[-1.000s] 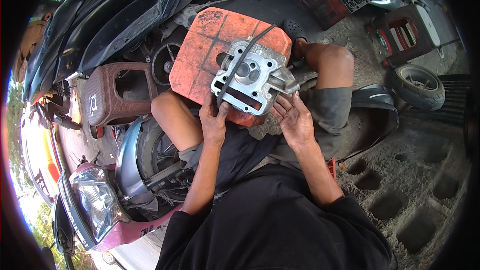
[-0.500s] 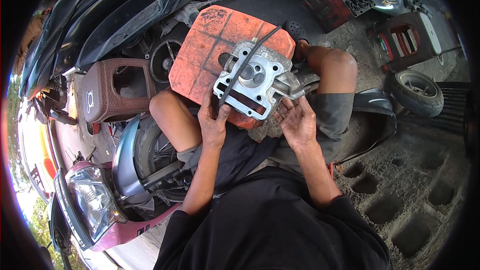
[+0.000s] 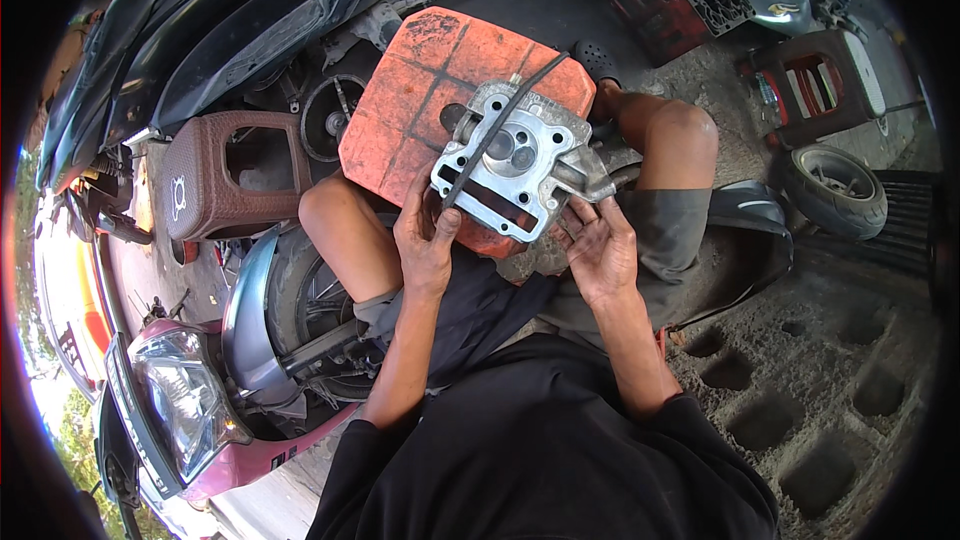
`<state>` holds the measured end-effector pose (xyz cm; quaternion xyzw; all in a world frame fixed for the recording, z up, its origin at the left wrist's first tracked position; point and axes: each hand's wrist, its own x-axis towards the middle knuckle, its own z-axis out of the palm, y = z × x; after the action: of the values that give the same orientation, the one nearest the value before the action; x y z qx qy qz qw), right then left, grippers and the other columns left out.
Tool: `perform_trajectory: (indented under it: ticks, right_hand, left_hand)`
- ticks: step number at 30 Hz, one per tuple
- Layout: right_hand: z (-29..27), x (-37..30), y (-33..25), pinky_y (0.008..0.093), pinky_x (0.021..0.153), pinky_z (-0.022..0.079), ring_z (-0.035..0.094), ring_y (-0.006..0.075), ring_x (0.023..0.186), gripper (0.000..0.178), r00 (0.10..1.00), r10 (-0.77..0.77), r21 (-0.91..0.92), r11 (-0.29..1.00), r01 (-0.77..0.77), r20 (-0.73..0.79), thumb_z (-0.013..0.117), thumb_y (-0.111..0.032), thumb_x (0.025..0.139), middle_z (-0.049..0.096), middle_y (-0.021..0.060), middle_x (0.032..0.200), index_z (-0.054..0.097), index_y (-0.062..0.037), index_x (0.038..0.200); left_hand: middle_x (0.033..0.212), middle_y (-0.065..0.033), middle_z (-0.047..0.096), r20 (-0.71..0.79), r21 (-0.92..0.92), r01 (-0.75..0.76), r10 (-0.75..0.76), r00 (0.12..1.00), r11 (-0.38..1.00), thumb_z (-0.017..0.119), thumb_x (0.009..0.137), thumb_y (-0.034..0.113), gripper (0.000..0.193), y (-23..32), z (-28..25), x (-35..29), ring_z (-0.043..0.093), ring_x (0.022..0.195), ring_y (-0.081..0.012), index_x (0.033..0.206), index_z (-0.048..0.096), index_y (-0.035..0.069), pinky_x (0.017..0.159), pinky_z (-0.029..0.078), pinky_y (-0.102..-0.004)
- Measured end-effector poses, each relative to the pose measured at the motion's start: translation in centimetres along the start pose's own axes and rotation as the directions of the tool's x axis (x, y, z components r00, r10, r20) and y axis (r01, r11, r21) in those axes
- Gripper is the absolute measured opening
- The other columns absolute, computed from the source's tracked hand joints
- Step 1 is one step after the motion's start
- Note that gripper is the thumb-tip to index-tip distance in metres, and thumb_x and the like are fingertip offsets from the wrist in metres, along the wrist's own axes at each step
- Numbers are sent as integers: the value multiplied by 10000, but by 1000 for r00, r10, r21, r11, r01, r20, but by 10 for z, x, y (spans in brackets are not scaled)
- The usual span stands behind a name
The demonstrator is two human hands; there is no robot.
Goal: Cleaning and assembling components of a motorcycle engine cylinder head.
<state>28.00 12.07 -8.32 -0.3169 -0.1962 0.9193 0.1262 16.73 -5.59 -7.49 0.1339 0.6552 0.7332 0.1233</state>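
Note:
A bare metal engine cylinder head [image 3: 548, 155] sits tilted over the orange stool top, its flat machined face and round combustion chamber turned up. Across that face lies a long, thin dark strip [image 3: 507, 112], running from the stool's far right edge down to my left thumb. My left hand [image 3: 425, 245] grips the near left side of the cylinder head, with the thumb at the strip's lower end. Palm up, my right hand [image 3: 603, 258] supports the near right corner; its fingertips are partly hidden under the casting.
The orange stool [image 3: 400, 110] stands between my knees. Brown plastic stools [image 3: 190, 175] [image 3: 830, 90] are at left and right. A loose wheel [image 3: 835, 190] lies at right, a red crate [image 3: 650, 0] at the back. Motorbike bodywork and a pink headlight fairing [image 3: 190, 410] crowd the left.
The cylinder head and the dark strip have shifted very slightly to the right in the picture. Both hands keep their hold, the right one a touch further right.

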Motion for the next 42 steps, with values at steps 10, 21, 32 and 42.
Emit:
perform_trajectory:
  ticks: [10, 21, 32, 42]
  right_hand:
    - [1, -1, -7, 403, 960, 413, 557, 178, 1078, 330, 999, 12, 95, 995, -15, 31, 558, -450, 966, 633, 38, 1142, 588, -166, 1131]
    - [6, -3, -7, 421, 955, 419, 561, 160, 1127, 394, 994, 5, 66, 998, -12, 106, 542, -467, 955, 653, 9, 1138, 554, -185, 1230]
    - [9, -6, -11, 393, 967, 398, 541, 174, 1148, 394, 997, 25, 24, 999, -27, 78, 518, -475, 975, 631, 48, 1226, 539, -177, 1232]
    - [8, -7, -12, 383, 959, 411, 515, 170, 1187, 417, 996, 25, 4, 1000, -25, 90, 521, -473, 973, 598, 41, 1267, 523, -176, 1265]
  left_hand:
    - [1328, -151, 526, 5, -35, -25, 26, 1000, 999, 787, 836, 310, 786, 10, 5, 4, 516, 1220, -215, 1406, 400, -68, 1022, 411, -329]
    - [1231, -60, 537, 8, 89, 9, -9, 1000, 996, 852, 758, 250, 708, 10, -2, 8, 538, 1097, -134, 1310, 530, -55, 834, 412, -234]
    - [1328, -177, 447, 256, 683, -444, 379, 889, 581, 742, 705, 619, 802, 56, 15, 18, 380, 1267, -379, 1272, 599, 70, 1053, 318, -491]
    - [1399, -145, 378, 427, 804, -476, 212, 879, 357, 561, 793, 703, 621, 67, 33, 23, 266, 1324, -391, 1182, 684, 235, 1087, 225, -552]
